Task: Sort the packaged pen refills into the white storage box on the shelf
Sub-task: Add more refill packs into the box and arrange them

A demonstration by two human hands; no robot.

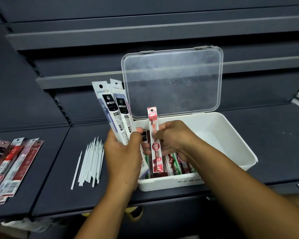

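Both forearms reach in from the near edge over the dark shelf (55, 169).

The left hand (123, 156) grips a fanned bunch of white-and-black refill packs (116, 114). They are long, narrow sleeves with a black label panel, small print below it and a punched hang hole at the top, and they tilt up and to the left. The right hand (173, 137) is just beside it, with fingers curled. It pinches a single red refill pack (156, 147), which stands upright over the front of the box. That pack is a slim clear sleeve with a red header, a hang hole and a round red emblem halfway down.

Below the hands sits the white storage box (162, 184) on the shelf, with printed characters on its front wall. More sleeves lie flat in its near-left part: the red and green packs (175, 165), side by side.

On the shelf left of the box is a loose bunch of thin white tubes (91, 159). Further left, near the frame edge, lies a pile of mixed packs (14, 166) in red, pink and white.

Behind the box, its clear lid (173, 83) stands open and upright against the upper shelves.
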